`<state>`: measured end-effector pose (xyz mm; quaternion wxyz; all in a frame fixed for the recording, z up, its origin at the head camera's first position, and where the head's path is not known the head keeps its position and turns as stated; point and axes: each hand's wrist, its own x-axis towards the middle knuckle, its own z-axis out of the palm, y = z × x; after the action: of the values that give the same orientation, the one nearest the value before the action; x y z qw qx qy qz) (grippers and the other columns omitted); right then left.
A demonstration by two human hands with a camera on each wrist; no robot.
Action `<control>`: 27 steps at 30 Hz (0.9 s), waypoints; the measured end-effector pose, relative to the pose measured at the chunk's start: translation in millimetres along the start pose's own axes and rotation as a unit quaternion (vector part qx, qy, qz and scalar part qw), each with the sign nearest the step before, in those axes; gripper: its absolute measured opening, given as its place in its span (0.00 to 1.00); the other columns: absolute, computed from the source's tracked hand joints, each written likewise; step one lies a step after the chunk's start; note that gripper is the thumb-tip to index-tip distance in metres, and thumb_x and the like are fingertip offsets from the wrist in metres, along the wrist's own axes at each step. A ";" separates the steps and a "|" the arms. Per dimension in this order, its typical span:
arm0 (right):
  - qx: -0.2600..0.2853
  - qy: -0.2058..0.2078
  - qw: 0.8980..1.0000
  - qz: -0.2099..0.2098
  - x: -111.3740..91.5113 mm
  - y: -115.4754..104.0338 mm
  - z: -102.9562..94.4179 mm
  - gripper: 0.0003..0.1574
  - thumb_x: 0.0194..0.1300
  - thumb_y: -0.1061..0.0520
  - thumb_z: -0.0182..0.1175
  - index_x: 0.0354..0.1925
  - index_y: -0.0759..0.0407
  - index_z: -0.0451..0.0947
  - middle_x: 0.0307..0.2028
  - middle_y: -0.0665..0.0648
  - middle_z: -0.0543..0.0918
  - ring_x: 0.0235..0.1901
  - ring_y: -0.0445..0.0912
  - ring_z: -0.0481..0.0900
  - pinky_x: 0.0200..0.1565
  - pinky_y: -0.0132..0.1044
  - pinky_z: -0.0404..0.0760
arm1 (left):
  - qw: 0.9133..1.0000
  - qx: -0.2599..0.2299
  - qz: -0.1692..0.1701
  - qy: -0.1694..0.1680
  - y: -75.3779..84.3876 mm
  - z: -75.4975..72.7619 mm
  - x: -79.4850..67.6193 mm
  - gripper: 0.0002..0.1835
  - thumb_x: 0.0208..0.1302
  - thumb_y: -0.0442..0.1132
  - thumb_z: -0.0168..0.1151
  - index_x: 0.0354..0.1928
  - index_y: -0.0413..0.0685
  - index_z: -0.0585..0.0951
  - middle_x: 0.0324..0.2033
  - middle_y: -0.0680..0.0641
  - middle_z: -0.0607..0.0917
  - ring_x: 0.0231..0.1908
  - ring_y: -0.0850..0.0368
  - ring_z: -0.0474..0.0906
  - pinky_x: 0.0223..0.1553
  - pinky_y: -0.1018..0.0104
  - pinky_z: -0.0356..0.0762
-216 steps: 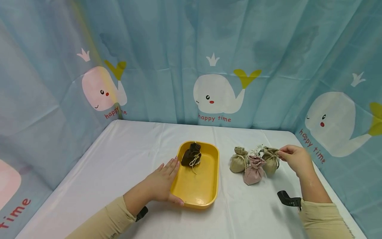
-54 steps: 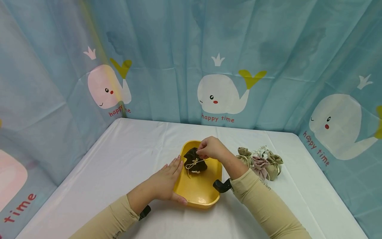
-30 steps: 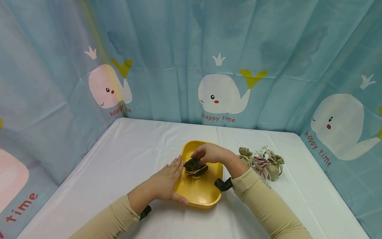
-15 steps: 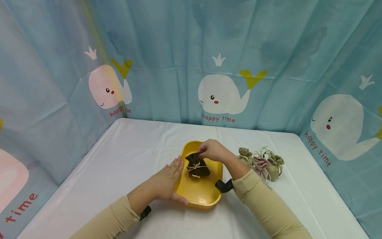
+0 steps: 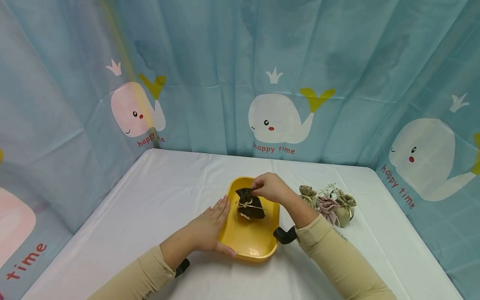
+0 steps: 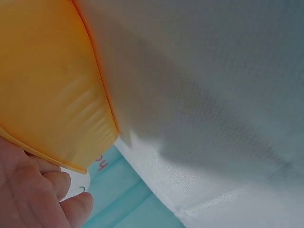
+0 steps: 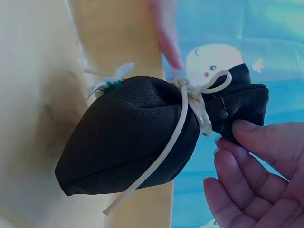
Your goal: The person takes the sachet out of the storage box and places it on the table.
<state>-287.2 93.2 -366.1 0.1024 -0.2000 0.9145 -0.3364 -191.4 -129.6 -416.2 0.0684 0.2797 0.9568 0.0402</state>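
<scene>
A dark drawstring pouch (image 5: 252,209) is inside the yellow tray (image 5: 249,246); whether it touches the bottom I cannot tell. My right hand (image 5: 271,188) pinches its gathered top between thumb and fingers. In the right wrist view the pouch (image 7: 128,133) shows a cream cord tied round its neck and a pale tag with a bit of green. My left hand (image 5: 208,229) rests along the tray's left side, fingers extended and thumb near its front corner. The left wrist view shows that hand (image 6: 35,194) against the tray's outer wall (image 6: 47,76).
Right of the tray, several small pouches stand bunched together: a pink one (image 5: 327,209), a white patterned one (image 5: 331,190), and tan ones (image 5: 346,213) partly behind my right forearm. A white cloth (image 5: 168,187) covers the table, and a whale-print curtain (image 5: 210,116) surrounds it.
My right hand has left a tan pouch in the group and come over to the tray. There it regripped and turned the dark pouch, shifting it slightly right. The left hand stays put.
</scene>
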 end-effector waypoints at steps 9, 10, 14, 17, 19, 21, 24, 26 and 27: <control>-0.006 0.039 0.999 -0.005 -13.3 -1.9 -6.9 0.03 0.56 0.57 0.64 0.26 0.51 0.82 0.24 0.47 0.81 0.26 0.44 0.73 0.30 0.35 0.74 | 1.000 -0.004 0.000 -0.002 0.7 -0.9 0.4 0.73 0.30 0.86 0.43 0.70 0.36 0.43 0.70 0.39 0.37 0.69 0.47 0.36 0.64 0.48 0.50; -0.005 0.045 0.999 -0.006 -14.9 -2.1 -8.4 0.03 0.56 0.57 0.64 0.26 0.51 0.82 0.24 0.47 0.81 0.26 0.44 0.73 0.30 0.35 0.74 | 1.000 -0.004 0.000 -0.002 0.7 -0.9 0.4 0.73 0.30 0.86 0.43 0.70 0.36 0.43 0.70 0.39 0.37 0.69 0.47 0.36 0.64 0.48 0.50; 0.007 0.064 0.998 -0.007 -20.2 -3.2 -14.4 0.04 0.56 0.57 0.64 0.25 0.50 0.82 0.24 0.47 0.81 0.27 0.45 0.74 0.30 0.35 0.75 | 1.000 -0.002 -0.001 -0.003 1.0 -1.0 -0.1 0.73 0.30 0.86 0.43 0.70 0.36 0.42 0.70 0.39 0.37 0.69 0.47 0.36 0.64 0.48 0.50; 0.012 0.069 0.997 -0.008 -23.5 -4.3 -18.3 0.04 0.56 0.57 0.64 0.25 0.52 0.81 0.24 0.48 0.81 0.27 0.45 0.74 0.30 0.35 0.76 | 1.000 -0.003 0.001 0.001 0.8 -1.0 -0.2 0.73 0.30 0.86 0.43 0.70 0.36 0.42 0.70 0.38 0.38 0.69 0.47 0.36 0.64 0.48 0.50; 0.019 0.070 0.997 -0.003 -25.6 -5.3 -20.8 0.03 0.55 0.57 0.64 0.25 0.52 0.82 0.24 0.48 0.81 0.27 0.45 0.75 0.31 0.35 0.76 | 1.000 -0.002 0.001 0.001 0.9 -1.0 -0.3 0.73 0.31 0.86 0.44 0.70 0.36 0.42 0.70 0.38 0.38 0.69 0.47 0.36 0.64 0.48 0.50; 0.022 0.070 0.997 0.002 -27.6 -6.8 -23.1 0.03 0.55 0.57 0.64 0.26 0.53 0.82 0.24 0.49 0.81 0.28 0.46 0.74 0.32 0.35 0.77 | 1.000 -0.001 0.002 0.002 0.9 -1.1 -0.3 0.73 0.31 0.85 0.44 0.70 0.36 0.42 0.70 0.38 0.38 0.69 0.47 0.37 0.64 0.48 0.50; 0.026 0.073 0.997 0.007 -30.7 -8.7 -26.7 0.02 0.55 0.57 0.64 0.26 0.53 0.82 0.25 0.49 0.81 0.29 0.46 0.74 0.34 0.36 0.77 | 1.000 -0.001 0.001 0.001 1.2 -1.7 -0.2 0.73 0.31 0.85 0.44 0.70 0.36 0.42 0.70 0.38 0.38 0.69 0.47 0.37 0.64 0.48 0.50; 0.023 0.074 0.997 0.005 -32.5 -9.8 -28.9 0.02 0.55 0.57 0.64 0.27 0.53 0.82 0.25 0.49 0.81 0.30 0.46 0.74 0.35 0.36 0.77 | 1.000 -0.005 0.002 0.001 1.4 -1.8 -0.1 0.73 0.31 0.85 0.45 0.70 0.36 0.43 0.70 0.38 0.38 0.69 0.47 0.37 0.64 0.48 0.50; 0.022 0.075 0.997 0.004 -33.4 -10.1 -30.0 0.02 0.55 0.57 0.64 0.27 0.53 0.82 0.26 0.49 0.81 0.30 0.46 0.74 0.35 0.36 0.77 | 1.000 -0.004 0.002 0.000 1.3 -1.7 0.0 0.73 0.31 0.85 0.45 0.70 0.36 0.43 0.70 0.39 0.38 0.69 0.47 0.37 0.64 0.48 0.50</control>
<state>-263.8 117.9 -335.2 0.0392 -0.1679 0.9130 -0.3697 -191.0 -128.6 -414.4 0.0692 0.2809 0.9562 0.0448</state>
